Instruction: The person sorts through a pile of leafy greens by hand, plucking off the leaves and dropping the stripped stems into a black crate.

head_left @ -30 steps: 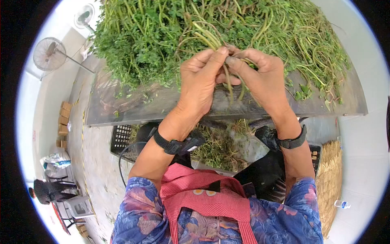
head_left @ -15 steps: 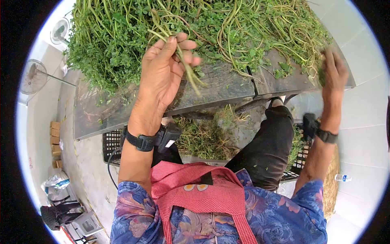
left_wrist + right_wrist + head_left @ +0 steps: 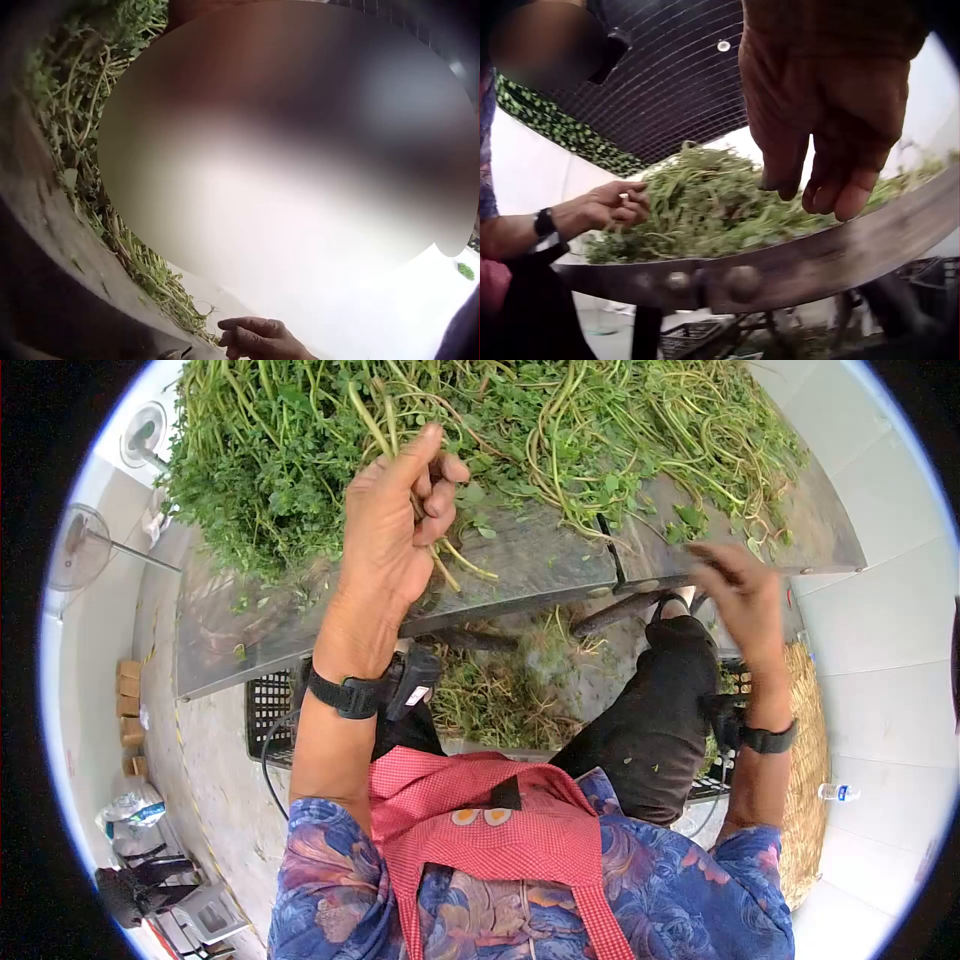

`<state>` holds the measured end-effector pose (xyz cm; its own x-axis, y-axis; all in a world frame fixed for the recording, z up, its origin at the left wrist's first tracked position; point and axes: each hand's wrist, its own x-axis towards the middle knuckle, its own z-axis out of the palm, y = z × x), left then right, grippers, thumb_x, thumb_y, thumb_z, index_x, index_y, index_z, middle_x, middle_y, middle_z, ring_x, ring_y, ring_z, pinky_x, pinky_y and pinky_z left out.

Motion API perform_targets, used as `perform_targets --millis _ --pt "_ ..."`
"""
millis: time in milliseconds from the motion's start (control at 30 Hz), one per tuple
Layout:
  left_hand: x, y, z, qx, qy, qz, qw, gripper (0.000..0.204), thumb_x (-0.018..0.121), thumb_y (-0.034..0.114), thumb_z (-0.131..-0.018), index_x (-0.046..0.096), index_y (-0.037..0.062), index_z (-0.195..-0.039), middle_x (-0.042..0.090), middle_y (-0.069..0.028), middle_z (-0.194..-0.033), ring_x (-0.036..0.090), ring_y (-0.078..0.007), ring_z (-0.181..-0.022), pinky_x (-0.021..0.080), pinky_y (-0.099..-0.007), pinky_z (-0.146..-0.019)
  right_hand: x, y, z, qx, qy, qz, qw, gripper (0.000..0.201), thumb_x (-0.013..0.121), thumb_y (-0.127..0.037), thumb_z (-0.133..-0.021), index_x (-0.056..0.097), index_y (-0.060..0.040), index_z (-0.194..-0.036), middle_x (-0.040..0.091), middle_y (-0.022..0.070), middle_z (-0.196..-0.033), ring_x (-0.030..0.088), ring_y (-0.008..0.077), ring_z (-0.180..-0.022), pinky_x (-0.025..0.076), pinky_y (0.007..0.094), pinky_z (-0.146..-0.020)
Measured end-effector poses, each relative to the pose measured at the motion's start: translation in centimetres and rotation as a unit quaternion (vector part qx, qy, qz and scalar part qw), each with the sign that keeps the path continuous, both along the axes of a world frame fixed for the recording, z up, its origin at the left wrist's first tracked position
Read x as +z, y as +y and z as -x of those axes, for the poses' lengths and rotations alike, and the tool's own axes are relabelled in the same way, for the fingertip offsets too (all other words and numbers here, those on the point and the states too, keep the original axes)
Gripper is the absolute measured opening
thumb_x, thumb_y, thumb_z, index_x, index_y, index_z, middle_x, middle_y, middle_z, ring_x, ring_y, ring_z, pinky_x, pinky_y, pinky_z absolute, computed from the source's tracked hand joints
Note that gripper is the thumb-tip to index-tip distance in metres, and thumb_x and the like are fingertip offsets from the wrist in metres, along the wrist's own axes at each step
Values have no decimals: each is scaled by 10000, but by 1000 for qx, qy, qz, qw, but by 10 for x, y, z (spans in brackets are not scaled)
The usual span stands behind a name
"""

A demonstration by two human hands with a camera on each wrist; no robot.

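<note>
My left hand pinches a few thin green stems between thumb and curled fingers. Their cut-looking ends poke out below the palm, over the table's front edge. A big heap of leafy greens lies just behind that hand. To the right, my right hand is blurred, at the table edge, with nothing seen in its grasp. In the right wrist view its fingers hang loosely bent, thumb apart. The left wrist view catches the right hand at the bottom; a blurred patch hides most else there.
The dark table has a seam near its middle. Under it, stems and scraps lie on the floor between black crates. A woven straw mat and a plastic bottle are at right. Fans stand at left.
Both hands were together on the stems; then the right hand went to the table's far right and has since come partway back. The left hand kept the stems and shifted left.
</note>
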<state>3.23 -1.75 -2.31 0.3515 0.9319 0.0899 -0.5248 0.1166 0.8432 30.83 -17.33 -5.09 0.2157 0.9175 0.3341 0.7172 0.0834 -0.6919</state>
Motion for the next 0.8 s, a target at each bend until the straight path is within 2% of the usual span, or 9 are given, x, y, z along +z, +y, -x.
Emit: perform_targets --millis 167,233,300,433,467,500,600,733,800 --pt "0 -3 1 39 99 -34 994 261 618 226 -852 570 72 -647 603 -56 -671 423 -18 -478 251 -160 -363 -6 41 43 11 -212 -4 977 146 654 -170 -754 655 -63 -854 567 96 -792 559 251 -732 439 310 -627" --pt "-1 -3 1 14 117 -55 992 230 615 228 -856 622 50 -710 615 -34 -699 468 -33 -536 331 -177 -427 -2 52 42 18 -195 -21 980 134 669 -167 -742 646 -57 -816 577 81 -819 555 233 -771 439 306 -645" --pt "-4 -6 -7 38 184 -160 969 212 598 253 -865 632 56 -794 595 -5 -701 371 -12 -481 255 -168 -401 14 62 47 104 -82 -80 988 114 671 -124 -740 648 -56 -828 576 68 -802 556 225 -757 437 297 -640" --pt "-10 0 -4 0 256 -285 924 205 597 220 -865 654 63 -984 645 -9 -883 373 9 -533 298 -161 -471 37 80 58 195 134 -68 969 95 640 -96 -811 647 -13 -858 610 16 -765 541 111 -687 422 236 -624" --pt "-12 1 -6 -12 235 -291 927 194 611 164 -853 645 68 -1018 632 12 -950 469 -14 -671 393 -179 -616 44 81 61 187 186 -21 964 138 624 -133 -839 648 -3 -880 633 17 -785 559 86 -673 434 210 -605" --pt "-16 3 -9 -8 238 -293 926 194 611 164 -853 645 68 -1018 632 12 -950 469 -14 -671 393 -179 -616 46 85 63 192 187 -23 963 138 624 -133 -839 648 -3 -880 633 17 -785 559 86 -673 434 210 -605" --pt "-19 5 -16 -3 228 -310 923 232 642 73 -813 623 54 -1043 595 22 -1005 530 -95 -954 403 -255 -878 50 94 69 289 338 -47 894 219 613 -200 -848 631 3 -931 655 75 -839 617 121 -705 487 226 -582" --pt "-15 8 -18 4 205 -334 920 231 645 81 -813 621 52 -1041 593 20 -989 525 -94 -970 401 -256 -882 53 98 74 356 429 -19 830 209 601 -194 -857 621 1 -928 652 90 -837 613 122 -686 485 230 -562" --pt "-4 4 -11 -32 209 -254 944 197 645 120 -822 640 49 -1006 613 14 -833 482 -42 -697 370 -186 -627 48 110 69 326 498 -75 800 202 592 -184 -863 613 1 -939 647 96 -823 609 126 -665 482 228 -551"
